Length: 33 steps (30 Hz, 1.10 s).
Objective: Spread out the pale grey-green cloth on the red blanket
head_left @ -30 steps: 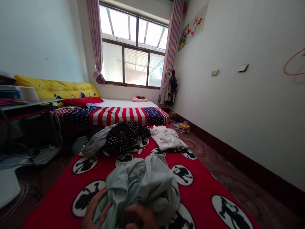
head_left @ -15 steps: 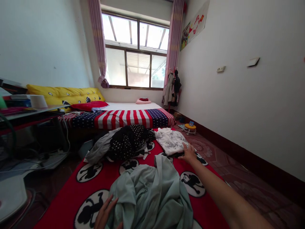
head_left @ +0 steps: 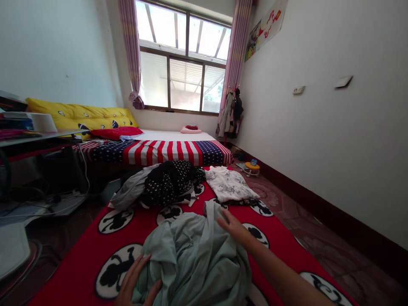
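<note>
garment: your pale green garment (head_left: 194, 259) lies crumpled on the red blanket (head_left: 274, 242), between your hands.
axis: long axis runs from you away toward the window; a narrow strip points away, ending just under your right fingers.
left hand: your left hand (head_left: 135, 282) is open, fingers spread, flat on the garment's near left edge, not gripping.
right hand: your right hand (head_left: 234, 227) is open, palm down, resting on the far right part, not clenched.
beyond right hand: white top (head_left: 230, 185), well apart.
beyond left hand: dark dotted pile (head_left: 172, 180) on grey cloth (head_left: 129, 193).
farther: striped mattress (head_left: 159, 152).
obstruction: nothing lies over the garment but your hands.
</note>
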### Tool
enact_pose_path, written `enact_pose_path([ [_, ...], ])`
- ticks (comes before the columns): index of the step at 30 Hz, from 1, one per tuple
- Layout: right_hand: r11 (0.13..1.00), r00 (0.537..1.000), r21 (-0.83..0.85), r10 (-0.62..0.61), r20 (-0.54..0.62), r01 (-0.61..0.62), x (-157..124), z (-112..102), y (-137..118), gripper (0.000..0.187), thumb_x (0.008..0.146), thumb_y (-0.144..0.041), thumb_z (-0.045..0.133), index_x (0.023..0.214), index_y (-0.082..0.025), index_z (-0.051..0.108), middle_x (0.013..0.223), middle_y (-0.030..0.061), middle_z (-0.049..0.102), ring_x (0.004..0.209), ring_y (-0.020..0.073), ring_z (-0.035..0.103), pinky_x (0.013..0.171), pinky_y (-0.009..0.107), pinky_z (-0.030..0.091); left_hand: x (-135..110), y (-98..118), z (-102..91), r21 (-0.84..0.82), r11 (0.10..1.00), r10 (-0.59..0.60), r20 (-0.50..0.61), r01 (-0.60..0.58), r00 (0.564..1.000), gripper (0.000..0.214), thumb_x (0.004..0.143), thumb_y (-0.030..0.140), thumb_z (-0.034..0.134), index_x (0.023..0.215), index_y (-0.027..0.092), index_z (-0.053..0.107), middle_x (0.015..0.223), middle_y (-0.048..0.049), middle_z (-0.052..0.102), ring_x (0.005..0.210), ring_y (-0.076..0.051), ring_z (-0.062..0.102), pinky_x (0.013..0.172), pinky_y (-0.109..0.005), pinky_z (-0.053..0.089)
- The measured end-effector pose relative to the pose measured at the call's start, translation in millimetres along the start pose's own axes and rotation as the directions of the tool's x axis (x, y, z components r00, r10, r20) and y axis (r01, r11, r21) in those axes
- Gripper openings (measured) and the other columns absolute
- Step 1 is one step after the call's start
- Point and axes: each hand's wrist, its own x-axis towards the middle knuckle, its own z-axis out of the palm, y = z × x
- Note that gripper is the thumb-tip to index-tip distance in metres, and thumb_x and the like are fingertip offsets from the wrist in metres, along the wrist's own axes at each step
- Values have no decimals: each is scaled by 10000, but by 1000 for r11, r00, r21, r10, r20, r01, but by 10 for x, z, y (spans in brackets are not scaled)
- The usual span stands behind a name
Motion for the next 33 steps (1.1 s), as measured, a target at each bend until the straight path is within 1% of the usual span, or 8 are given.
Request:
enact_pose_path([
  [4, 987, 997, 143, -72, -14, 74, -740, 517, -281, 790, 679, -345, 708, 1401, -164, 442, 1413, 143, 490, 1280, 289, 476, 1048, 391, 381, 12, 62, -3, -29, 996, -81, -38, 80, 996, 572, 675, 571, 670, 1165, 279, 635, 1264, -60, 639, 1206, -327, 569, 1011, -494, 484],
  [9, 961, 983, 244, -90, -158, 128, -1053, 724, -423, 267, 691, -179, 607, 955, -189, 642, 920, 42, 689, 866, 223, 631, 743, 297, 462, 1, 51, -50, -52, 985, -163, 33, 164, 986, 523, 672, 576, 657, 1075, 242, 657, 1138, -77, 701, 1110, -321, 632, 929, -436, 535],
  [13, 878, 991, 458, -127, -51, 136, -941, 439, -540, 144, 645, -201, 678, 780, -185, 628, 701, -33, 629, 688, 159, 568, 605, 232, 409, 220, 240, -238, -21, 983, -184, 44, 185, 982, 443, 628, 584, 670, 911, 243, 675, 951, -57, 741, 973, -310, 680, 820, -379, 561],
  [16, 817, 980, 549, -93, -177, 177, -805, 41, -799, 174, 655, -264, 722, 708, -185, 577, 620, -65, 528, 611, 115, 467, 559, 209, 362, 532, 753, -495, -16, 993, -118, -59, 118, 991, 432, 638, 589, 667, 901, 246, 659, 920, -31, 726, 901, -269, 680, 785, -334, 553],
  [22, 789, 724, 382, -112, -680, 482, -697, -432, -1091, 193, 771, -323, 662, 885, -204, 561, 859, -27, 581, 809, 139, 518, 740, 235, 425, 852, 1855, -920, 126, 982, 184, -467, -141, 865, 513, 763, 580, 595, 1158, 252, 596, 1133, -11, 648, 1093, -263, 595, 1022, -444, 439],
  [26, 890, 841, 349, -66, -537, 293, -843, -161, -566, 262, 741, -229, 579, 1000, -198, 597, 1004, 51, 637, 935, 215, 579, 781, 312, 467, 708, 1371, -906, 149, 988, 66, -270, -26, 961, 669, 731, 591, 578, 1309, 264, 496, 1244, -47, 623, 1195, -308, 550, 1039, -504, 421],
  [29, 926, 799, 333, 62, -599, 178, -1086, 88, -266, 295, 738, -213, 534, 1026, -210, 600, 1228, 116, 579, 1165, 280, 520, 914, 405, 456, 514, 638, -772, 238, 950, -199, -34, 201, 979, 772, 628, 646, 591, 1213, 142, 574, 1172, -186, 637, 1118, -411, 586, 928, -554, 487],
  [33, 923, 823, 281, -63, -565, 264, -1442, 314, -502, 322, 838, -227, 521, 1158, -251, 548, 1336, 107, 515, 1271, 263, 453, 1044, 455, 384, 234, 207, -511, 228, 954, -202, 6, 196, 979, 783, 701, 657, 553, 1284, 137, 518, 1308, -189, 568, 1230, -375, 526, 1020, -520, 437],
])
